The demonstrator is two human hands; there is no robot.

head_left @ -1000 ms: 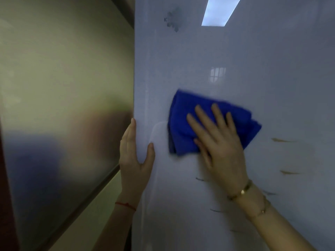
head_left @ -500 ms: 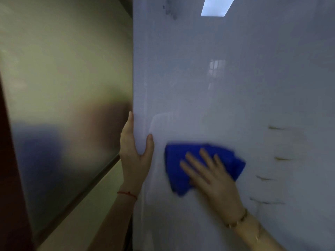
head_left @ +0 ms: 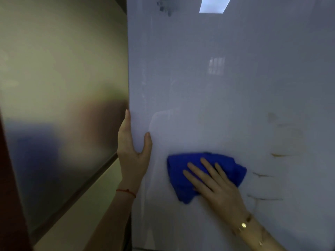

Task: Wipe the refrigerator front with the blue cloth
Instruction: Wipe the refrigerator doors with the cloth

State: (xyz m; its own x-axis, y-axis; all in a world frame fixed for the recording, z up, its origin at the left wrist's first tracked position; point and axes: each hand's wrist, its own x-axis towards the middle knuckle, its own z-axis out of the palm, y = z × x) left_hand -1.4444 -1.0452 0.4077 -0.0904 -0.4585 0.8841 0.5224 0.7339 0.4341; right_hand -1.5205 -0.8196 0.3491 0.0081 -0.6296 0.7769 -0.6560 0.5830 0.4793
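The glossy white refrigerator front (head_left: 226, 96) fills the right of the head view. A folded blue cloth (head_left: 181, 171) lies flat against it, low and centre. My right hand (head_left: 215, 185) presses on the cloth with fingers spread, covering its lower right part. My left hand (head_left: 133, 156) grips the door's left edge, thumb on the front, fingers around the side. Thin brown streaks (head_left: 277, 155) mark the door to the right of the cloth.
A matte metallic panel (head_left: 59, 105) stands to the left of the door, with a pale wall strip (head_left: 87, 214) below it. A ceiling light reflection (head_left: 213, 5) and a dark smudge (head_left: 165, 6) show near the top of the door.
My right hand slid the cloth down the door from mid-height to low centre, then a little to the right. The left hand kept its grip on the edge.
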